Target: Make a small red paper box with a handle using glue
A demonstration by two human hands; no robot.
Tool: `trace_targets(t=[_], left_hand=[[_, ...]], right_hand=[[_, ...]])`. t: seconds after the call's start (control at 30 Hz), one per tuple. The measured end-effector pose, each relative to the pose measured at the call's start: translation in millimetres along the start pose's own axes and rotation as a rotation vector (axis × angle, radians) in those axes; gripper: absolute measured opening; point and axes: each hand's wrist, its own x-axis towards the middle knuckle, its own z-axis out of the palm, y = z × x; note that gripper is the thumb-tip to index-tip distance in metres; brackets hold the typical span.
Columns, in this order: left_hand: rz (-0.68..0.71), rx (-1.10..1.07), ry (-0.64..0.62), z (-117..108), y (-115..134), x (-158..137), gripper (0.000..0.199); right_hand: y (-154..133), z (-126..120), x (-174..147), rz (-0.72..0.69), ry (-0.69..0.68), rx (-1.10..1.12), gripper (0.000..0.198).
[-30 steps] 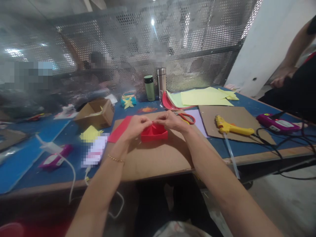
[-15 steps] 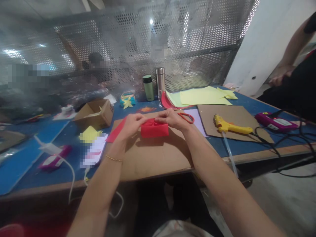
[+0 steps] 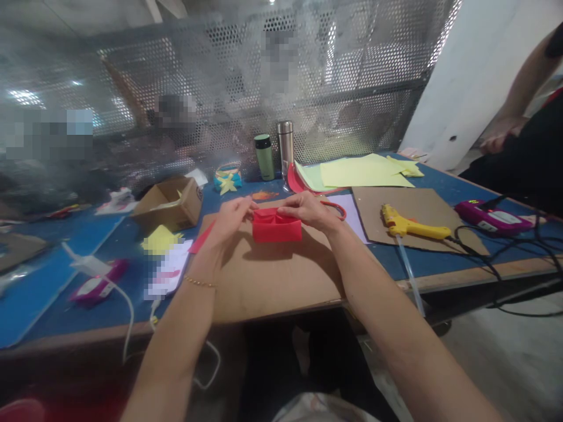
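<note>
A small red folded box, made of paper or felt, is held up just above a sheet of brown cardboard. Its open top faces me and a fold or divider shows inside. My right hand pinches its far right edge between thumb and fingers. At its far left corner, my left hand has its fingers closed on the edge; the fingertips are partly hidden. Behind my left wrist lies another flat red piece. Red-handled scissors show partly behind my right hand.
A yellow glue gun rests on cardboard at the right, its black cables trailing. Two bottles, a green one and a steel one, stand at the back. To the left are a cardboard box and a phone.
My left fingers have shifted left and up along the box, from its middle to its far left corner. The box's top now shows more open. My right hand keeps its pinch.
</note>
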Motion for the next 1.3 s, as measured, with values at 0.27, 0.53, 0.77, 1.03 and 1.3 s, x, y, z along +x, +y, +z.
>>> trace_targets(t=[0.27,0.53,0.77,1.03,1.3], left_hand=[[0.004,0.058,-0.002,6,-4,-2,0.032],[0.010,0.029,-0.052,4,-4,-1,0.028],[-0.118,-0.071,-0.229,12,4,-14,0.028],[-0.048,-0.055,-0.193,10,11,-19,0.020],[-0.053,-0.059,-0.147,5,10,-14,0.024]], right_hand=[[-5,3,-4,-0.042,-0.020,0.017,0.036],[-6,6,-4,-0.033,-0.001,-0.023,0.039],[-7,11,-4,-0.059,-0.059,-0.178,0.042],[-6,13,-4,0.018,-0.033,-0.129,0.037],[-14,11,-6,0.018,0.001,0.059,0.029]])
